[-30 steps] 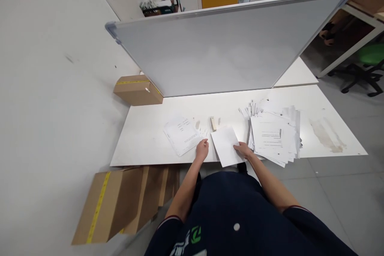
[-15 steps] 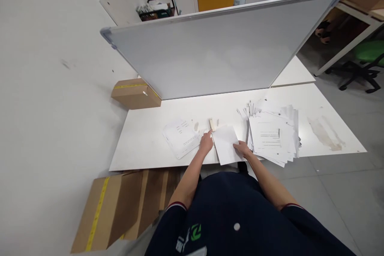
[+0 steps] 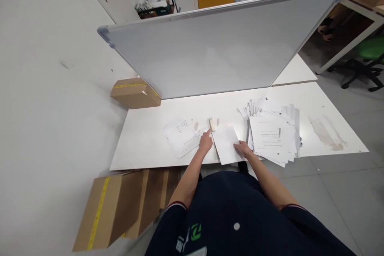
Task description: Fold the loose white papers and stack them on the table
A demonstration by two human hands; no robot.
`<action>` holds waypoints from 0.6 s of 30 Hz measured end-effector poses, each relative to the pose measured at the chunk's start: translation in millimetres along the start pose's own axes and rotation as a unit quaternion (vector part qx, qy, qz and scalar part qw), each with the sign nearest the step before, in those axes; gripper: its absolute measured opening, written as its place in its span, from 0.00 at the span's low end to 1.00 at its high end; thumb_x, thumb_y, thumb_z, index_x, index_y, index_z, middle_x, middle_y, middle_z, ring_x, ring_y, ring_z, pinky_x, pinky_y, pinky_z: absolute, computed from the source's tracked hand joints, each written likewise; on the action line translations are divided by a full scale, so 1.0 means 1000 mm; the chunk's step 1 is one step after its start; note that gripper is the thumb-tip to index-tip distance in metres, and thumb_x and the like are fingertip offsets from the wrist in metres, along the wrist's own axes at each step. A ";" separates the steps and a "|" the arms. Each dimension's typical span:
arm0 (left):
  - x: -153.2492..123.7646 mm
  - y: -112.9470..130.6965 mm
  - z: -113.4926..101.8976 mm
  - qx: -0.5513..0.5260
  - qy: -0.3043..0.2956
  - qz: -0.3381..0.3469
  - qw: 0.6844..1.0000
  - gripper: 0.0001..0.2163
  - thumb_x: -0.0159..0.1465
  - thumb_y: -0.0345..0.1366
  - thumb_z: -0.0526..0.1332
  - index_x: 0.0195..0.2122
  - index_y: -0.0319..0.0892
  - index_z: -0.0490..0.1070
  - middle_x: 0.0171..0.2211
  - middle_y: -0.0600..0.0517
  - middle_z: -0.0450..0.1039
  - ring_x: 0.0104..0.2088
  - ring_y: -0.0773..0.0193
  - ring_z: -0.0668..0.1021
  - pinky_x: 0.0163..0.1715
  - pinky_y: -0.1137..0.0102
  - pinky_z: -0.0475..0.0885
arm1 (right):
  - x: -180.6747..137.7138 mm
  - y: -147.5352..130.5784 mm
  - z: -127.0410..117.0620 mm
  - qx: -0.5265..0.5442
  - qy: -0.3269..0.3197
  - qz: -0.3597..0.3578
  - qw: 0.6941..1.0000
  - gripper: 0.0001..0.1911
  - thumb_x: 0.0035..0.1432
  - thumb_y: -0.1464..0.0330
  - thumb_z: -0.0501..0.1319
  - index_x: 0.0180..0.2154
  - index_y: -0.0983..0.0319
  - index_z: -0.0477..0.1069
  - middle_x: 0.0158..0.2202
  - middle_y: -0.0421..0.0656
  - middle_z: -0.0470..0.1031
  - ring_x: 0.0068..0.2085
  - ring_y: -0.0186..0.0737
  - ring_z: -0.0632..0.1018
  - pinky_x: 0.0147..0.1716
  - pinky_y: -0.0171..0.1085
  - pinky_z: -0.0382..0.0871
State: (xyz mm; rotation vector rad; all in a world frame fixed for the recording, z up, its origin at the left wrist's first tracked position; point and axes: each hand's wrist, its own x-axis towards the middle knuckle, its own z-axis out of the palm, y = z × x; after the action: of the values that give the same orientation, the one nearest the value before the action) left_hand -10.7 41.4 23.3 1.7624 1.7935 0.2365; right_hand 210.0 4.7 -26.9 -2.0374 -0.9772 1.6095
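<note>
Just right of the right grip point(image 3: 242, 149), the paper pile point(image 3: 273, 135) would likely slide apart, while the white sheet point(image 3: 226, 144) pinched in that grip seems light, limp, best held by its edge, and the pale block point(image 3: 211, 123), probably stiff, lies at the pointing fingertip of the left grip point(image 3: 206, 142), whose hold I cannot tell.

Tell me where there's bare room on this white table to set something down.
Two patches of the white table look bare: its left end, bordered by the cardboard box and printed sheets, and the strip between the whiteboard and small pale block. Front centre is crowded: left hand, blank-looking sheet and right hand, beside the paper stack.
</note>
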 end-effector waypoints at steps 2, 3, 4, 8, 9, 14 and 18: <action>0.001 0.001 0.000 0.000 0.003 0.007 1.000 0.24 0.59 0.30 0.46 0.58 0.48 0.50 0.47 0.46 0.62 0.47 0.58 0.67 0.47 0.66 0.60 | 0.000 0.000 0.000 -0.008 0.001 -0.001 1.000 0.11 0.44 0.68 0.56 0.31 0.67 0.67 0.34 0.50 0.74 0.30 0.39 0.74 0.21 0.29 0.65; 0.001 0.002 0.000 0.000 0.004 0.007 1.000 0.24 0.59 0.30 0.46 0.58 0.48 0.50 0.47 0.47 0.62 0.47 0.58 0.67 0.47 0.66 0.60 | -0.001 -0.001 0.000 -0.008 -0.001 -0.002 1.000 0.10 0.44 0.68 0.56 0.31 0.67 0.67 0.34 0.50 0.74 0.30 0.39 0.74 0.21 0.29 0.65; 0.001 0.003 0.000 0.001 0.003 0.006 1.000 0.24 0.59 0.30 0.46 0.58 0.48 0.50 0.47 0.47 0.62 0.47 0.58 0.67 0.47 0.66 0.60 | -0.001 -0.001 0.000 -0.005 -0.003 -0.004 1.000 0.10 0.44 0.68 0.56 0.31 0.66 0.67 0.34 0.50 0.74 0.30 0.39 0.75 0.21 0.29 0.65; 0.001 0.006 -0.003 0.007 -0.009 0.000 1.000 0.24 0.59 0.30 0.47 0.58 0.49 0.49 0.47 0.47 0.62 0.46 0.58 0.67 0.46 0.66 0.60 | -0.005 -0.005 0.000 0.007 0.005 0.001 1.000 0.09 0.45 0.69 0.56 0.31 0.66 0.67 0.34 0.50 0.74 0.31 0.39 0.75 0.21 0.29 0.65; 0.001 0.006 -0.004 0.011 -0.013 0.001 1.000 0.24 0.59 0.30 0.47 0.58 0.49 0.49 0.47 0.47 0.62 0.46 0.58 0.67 0.46 0.66 0.60 | -0.005 -0.006 0.000 0.009 0.008 0.001 1.000 0.08 0.45 0.69 0.56 0.30 0.66 0.67 0.34 0.50 0.74 0.31 0.39 0.75 0.21 0.28 0.65; 0.003 0.007 -0.003 0.039 -0.038 -0.005 0.999 0.24 0.59 0.30 0.47 0.57 0.53 0.52 0.46 0.47 0.62 0.46 0.58 0.67 0.45 0.66 0.61 | -0.007 -0.010 0.000 0.015 0.005 -0.003 1.000 0.08 0.45 0.69 0.56 0.30 0.66 0.67 0.34 0.50 0.74 0.31 0.39 0.75 0.21 0.29 0.65; 0.004 0.005 0.001 0.053 -0.047 -0.018 0.997 0.24 0.59 0.30 0.48 0.57 0.55 0.52 0.45 0.46 0.62 0.44 0.56 0.68 0.42 0.64 0.62 | -0.007 -0.012 0.000 0.002 0.015 -0.004 1.000 0.08 0.45 0.69 0.56 0.30 0.66 0.67 0.34 0.49 0.74 0.30 0.38 0.74 0.21 0.28 0.64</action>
State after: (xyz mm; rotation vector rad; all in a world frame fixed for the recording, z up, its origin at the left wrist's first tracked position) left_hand -6.0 45.9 24.0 1.7816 1.7976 0.0441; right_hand 206.2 7.6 -13.9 -2.0459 -0.9689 1.5723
